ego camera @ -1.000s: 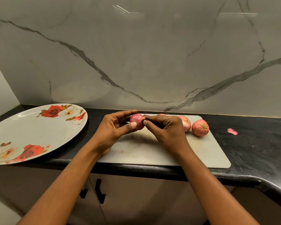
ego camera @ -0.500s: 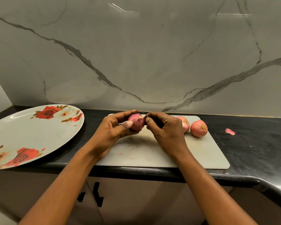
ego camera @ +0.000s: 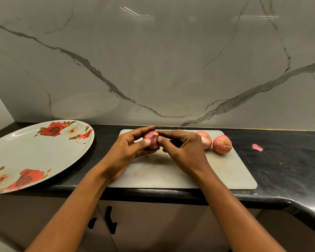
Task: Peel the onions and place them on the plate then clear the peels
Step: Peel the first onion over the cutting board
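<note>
Left hand (ego camera: 127,151) grips onion (ego camera: 152,142); right hand (ego camera: 184,150) pinches it. More onions (ego camera: 222,144) on board (ego camera: 225,171); plate (ego camera: 35,151) apart.

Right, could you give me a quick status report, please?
Left hand grips onion, right hand pinches its skin. Plate holds no onion yet. Nothing blocking.

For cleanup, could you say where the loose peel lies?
Head view: the peel lies on the countertop, right of the cutting board and rightmost onion.
</note>
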### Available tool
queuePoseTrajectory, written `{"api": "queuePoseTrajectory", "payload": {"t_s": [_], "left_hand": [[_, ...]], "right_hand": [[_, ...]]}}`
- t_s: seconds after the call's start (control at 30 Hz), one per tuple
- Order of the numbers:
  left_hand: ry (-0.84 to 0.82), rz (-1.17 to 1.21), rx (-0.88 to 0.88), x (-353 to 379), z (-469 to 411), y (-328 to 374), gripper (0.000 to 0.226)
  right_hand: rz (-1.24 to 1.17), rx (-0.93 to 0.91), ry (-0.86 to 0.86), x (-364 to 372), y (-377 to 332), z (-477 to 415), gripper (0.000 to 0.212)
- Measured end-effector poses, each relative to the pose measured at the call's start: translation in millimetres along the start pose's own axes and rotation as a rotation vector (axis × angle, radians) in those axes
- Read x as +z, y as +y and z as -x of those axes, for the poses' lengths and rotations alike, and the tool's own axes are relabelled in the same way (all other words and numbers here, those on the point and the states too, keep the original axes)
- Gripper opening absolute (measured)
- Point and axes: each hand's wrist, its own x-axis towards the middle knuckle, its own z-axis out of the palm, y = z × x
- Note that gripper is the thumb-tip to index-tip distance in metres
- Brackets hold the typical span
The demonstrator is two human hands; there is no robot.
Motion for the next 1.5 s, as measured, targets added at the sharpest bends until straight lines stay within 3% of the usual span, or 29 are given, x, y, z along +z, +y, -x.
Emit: {"api": "queuePoseTrajectory", "payload": {"t_s": [0.1,0.4,0.67,1.07,1.5], "left_hand": [[0.0,-0.135,0.023,0.6,1.7,-2.4,0.057],[-0.037,-0.193,0.025,-1.5,4.0,-2.3,0.059],[0.008,-0.151,0.03,-1.2,0.4,-1.5,0.06],[0.018,-0.211,0.091,-2.6,-0.2,-5.1,0.055],[0.026,-0.188,0.098,-5.4,-0.7,-6.9,0.053]], "right_hand": [[0.044,-0.015,0.005,-0.8,-0.3,0.5,0.019],[0.256,-0.136,0.022,2.1,0.1,1.6,0.014],[0.223,-0.143,-0.018,4.5,-0.7,0.9,0.021],[0.304,-0.178,0.01,5.3,3.7,0.6,0.014],[0.22,-0.047,0.101,2.6,0.5,2.4,0.011]]}}
